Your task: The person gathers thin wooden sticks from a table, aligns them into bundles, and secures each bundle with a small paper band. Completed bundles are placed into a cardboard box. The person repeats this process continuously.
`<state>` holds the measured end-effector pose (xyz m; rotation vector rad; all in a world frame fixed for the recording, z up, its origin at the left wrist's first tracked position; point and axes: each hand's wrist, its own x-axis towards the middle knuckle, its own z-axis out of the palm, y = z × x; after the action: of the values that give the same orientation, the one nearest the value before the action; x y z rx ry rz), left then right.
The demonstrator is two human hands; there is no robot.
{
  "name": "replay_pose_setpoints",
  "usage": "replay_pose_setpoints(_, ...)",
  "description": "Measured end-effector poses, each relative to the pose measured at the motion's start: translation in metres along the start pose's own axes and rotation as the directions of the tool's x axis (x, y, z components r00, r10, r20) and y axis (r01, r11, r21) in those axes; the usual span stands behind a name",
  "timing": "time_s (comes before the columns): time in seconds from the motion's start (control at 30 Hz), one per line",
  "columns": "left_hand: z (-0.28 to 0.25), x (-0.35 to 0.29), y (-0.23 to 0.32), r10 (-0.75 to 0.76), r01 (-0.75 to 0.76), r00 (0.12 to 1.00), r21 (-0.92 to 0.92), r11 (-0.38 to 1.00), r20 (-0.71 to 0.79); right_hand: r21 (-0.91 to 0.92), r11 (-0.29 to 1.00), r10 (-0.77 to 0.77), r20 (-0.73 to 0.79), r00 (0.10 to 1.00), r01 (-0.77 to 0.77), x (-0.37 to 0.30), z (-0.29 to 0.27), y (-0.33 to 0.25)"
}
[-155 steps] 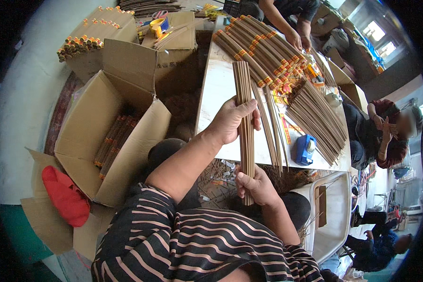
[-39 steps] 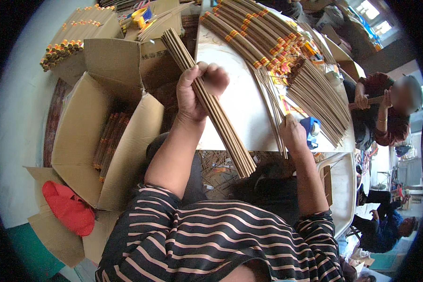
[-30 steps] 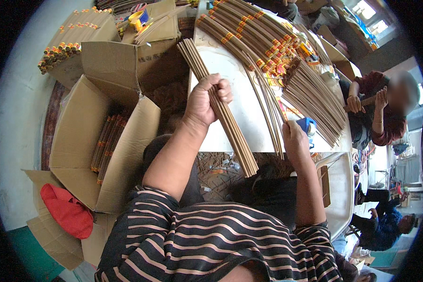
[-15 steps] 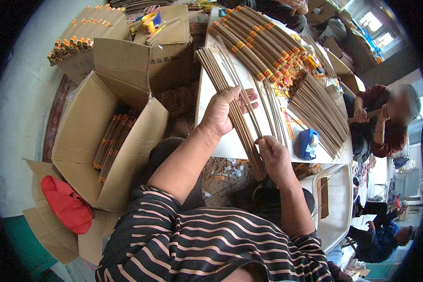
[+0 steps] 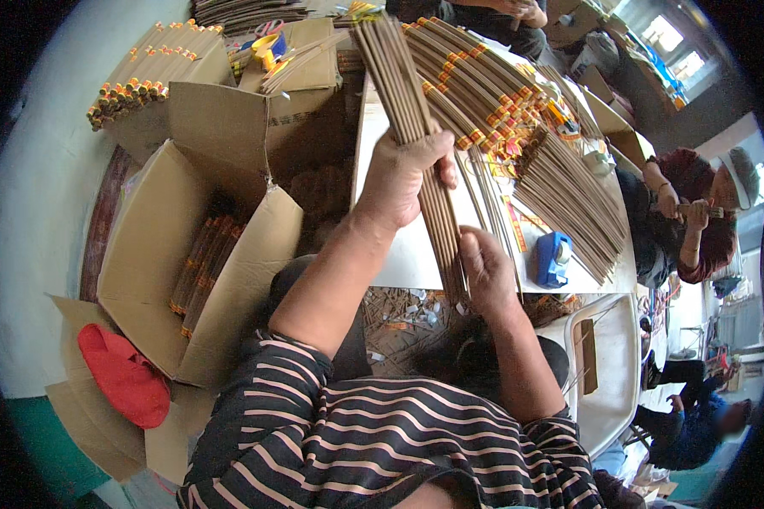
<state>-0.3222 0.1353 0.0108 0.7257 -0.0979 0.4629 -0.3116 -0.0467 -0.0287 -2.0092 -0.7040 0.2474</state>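
Clearly, my long bundle of thin brown sticks (image 5: 403,93) is gathered yet shows no band, slanting from twelve o'clock towards four over the white tabletop (image 5: 405,267).
My left hand (image 5: 403,174) is wrapped round its middle; my right hand (image 5: 490,271) sits half-curled by its lower end, and I can't tell whether it grips. Finished-looking bundles with red-and-yellow bands (image 5: 492,85) lie at one o'clock, and dark banded bundles (image 5: 208,267) sit inside the open brown cardboard carton (image 5: 144,246) at nine. Loose brown sticks (image 5: 573,208) around two look left to bundle. Most of my right fingers are hidden; the carton's depths are too dim to count.
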Motion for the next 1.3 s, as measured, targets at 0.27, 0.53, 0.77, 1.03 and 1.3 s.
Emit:
replay_pose_setpoints(0.27, 0.034, 0.011, 0.017, 0.090, -0.174, 0.979, 0.528, 0.831, 0.182, 0.104, 0.994, 0.023, -0.088, 0.996, -0.014, -0.003, -0.011, 0.018)
replay_pose_setpoints(0.53, 0.018, 0.016, -0.019, 0.139, -0.190, 0.982, 0.648, 0.737, 0.129, 0.134, 0.990, 0.050, -0.064, 0.997, -0.041, -0.008, -0.015, 0.033)
replay_pose_setpoints(0.77, 0.031, 0.017, -0.014, 0.163, -0.201, 0.979, 0.668, 0.716, 0.120, 0.161, 0.985, 0.071, -0.074, 0.995, -0.059, -0.013, -0.020, 0.031)
replay_pose_setpoints(1.03, 0.025, 0.016, -0.009, 0.140, -0.150, 0.988, 0.665, 0.732, 0.068, 0.136, 0.990, 0.049, -0.078, 0.996, -0.038, -0.009, -0.022, 0.015)
replay_pose_setpoints(1.3, 0.019, -0.012, 0.006, -0.104, 0.129, 0.975, -0.118, 0.985, 0.196, 0.518, 0.815, -0.057, 0.517, 0.854, -0.259, 0.009, -0.026, -0.020)
